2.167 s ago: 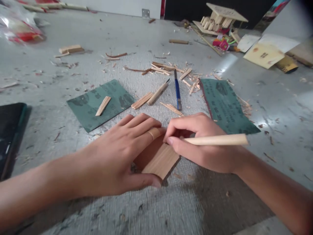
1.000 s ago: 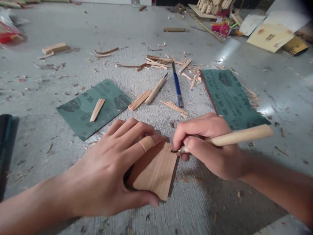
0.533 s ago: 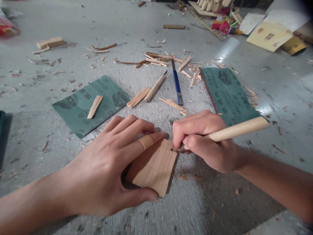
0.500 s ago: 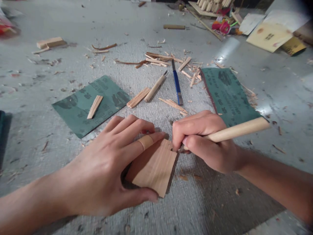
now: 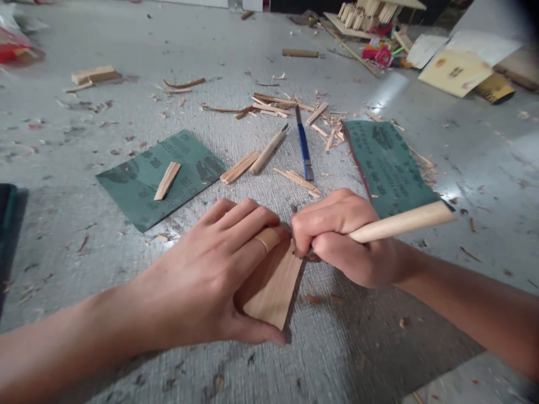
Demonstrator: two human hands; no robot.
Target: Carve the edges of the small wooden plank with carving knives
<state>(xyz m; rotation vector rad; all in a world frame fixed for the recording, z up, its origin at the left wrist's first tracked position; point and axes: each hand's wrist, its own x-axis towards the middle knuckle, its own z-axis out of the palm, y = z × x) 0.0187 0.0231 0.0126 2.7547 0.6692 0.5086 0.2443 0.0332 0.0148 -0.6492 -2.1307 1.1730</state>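
A flat, light wooden piece lies on the grey table, held by my left hand, with the thumb at its near edge and the fingers over its far left part. A tan band circles one finger. My right hand is closed round a tool with a pale wooden handle; its tip meets the piece's upper right corner and is mostly hidden by the fingers. Beyond the hands lie a second wooden-handled tool and a blue cutter knife.
Green sandpaper sheets lie at left and right, with a wood sliver on the left one. Wood scraps are scattered behind the tools. A wood block sits far left. A dark object is at the left edge.
My left hand has shifted right over the wooden piece and covers more of it. My right hand and its tool have moved slightly left. The view has shifted a little.
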